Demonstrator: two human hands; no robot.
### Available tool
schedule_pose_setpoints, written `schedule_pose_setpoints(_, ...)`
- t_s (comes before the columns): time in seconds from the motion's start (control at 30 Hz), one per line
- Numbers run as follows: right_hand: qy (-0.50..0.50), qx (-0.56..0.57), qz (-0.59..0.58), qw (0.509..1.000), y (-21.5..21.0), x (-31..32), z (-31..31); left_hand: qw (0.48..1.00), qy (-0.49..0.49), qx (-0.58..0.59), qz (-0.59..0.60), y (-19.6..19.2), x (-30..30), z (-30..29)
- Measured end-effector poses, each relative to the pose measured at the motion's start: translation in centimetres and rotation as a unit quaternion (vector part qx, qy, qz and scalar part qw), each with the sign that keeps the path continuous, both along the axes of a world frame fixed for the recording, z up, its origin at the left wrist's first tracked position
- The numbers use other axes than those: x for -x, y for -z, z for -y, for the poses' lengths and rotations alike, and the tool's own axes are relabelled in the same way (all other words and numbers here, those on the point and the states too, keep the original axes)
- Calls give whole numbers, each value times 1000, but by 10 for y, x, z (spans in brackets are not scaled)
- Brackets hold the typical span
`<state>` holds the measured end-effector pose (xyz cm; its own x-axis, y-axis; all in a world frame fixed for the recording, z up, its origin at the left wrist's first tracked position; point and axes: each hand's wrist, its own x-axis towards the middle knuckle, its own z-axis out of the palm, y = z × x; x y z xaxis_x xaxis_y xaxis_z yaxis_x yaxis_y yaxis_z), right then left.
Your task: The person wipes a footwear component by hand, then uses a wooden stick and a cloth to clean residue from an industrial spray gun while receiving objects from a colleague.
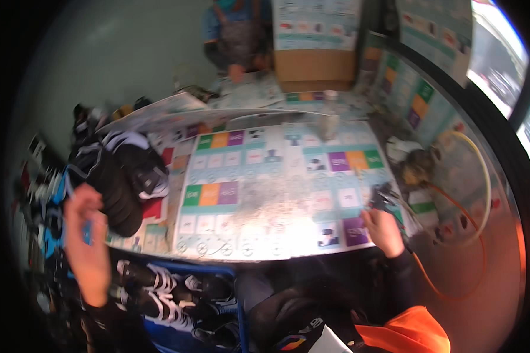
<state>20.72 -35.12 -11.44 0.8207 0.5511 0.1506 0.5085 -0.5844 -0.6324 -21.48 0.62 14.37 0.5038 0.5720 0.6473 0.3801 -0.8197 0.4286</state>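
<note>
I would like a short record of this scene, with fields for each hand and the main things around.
left hand: raised and open, beside a pile of black shoes, holding nothing
right hand: closed on a small dark tool with an orange hose
work surface: worn sheet printed with coloured squares
below: blue crate of black shoes
far side: another person

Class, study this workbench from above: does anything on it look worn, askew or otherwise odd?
Yes. The printed sheet covering the bench is scuffed grey across its middle, its coloured squares rubbed away there. Another sheet at the far left edge lifts and curls instead of lying flat.
</note>
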Motion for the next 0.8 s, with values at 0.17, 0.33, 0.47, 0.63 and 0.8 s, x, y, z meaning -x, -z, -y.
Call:
schedule_pose_setpoints(0.17,-9,14,16,1000,15,-32,19,975,177,57,-122,78,-131,50)
schedule_pose_setpoints(0.33,52,65,130,988,36,-52,3,957,179,103,-202,111,-184,4)
schedule_pose_setpoints(0.47,77,92,173,978,47,-73,-1,991,66,-4,-117,114,-219,-47)
schedule_pose_setpoints(0.63,152,137,154,967,11,-53,-22,981,61,33,-180,110,-254,-122)
schedule_pose_setpoints(0.8,144,118,57,981,-32,-43,-62,983,151,33,-97,106,-360,-181)
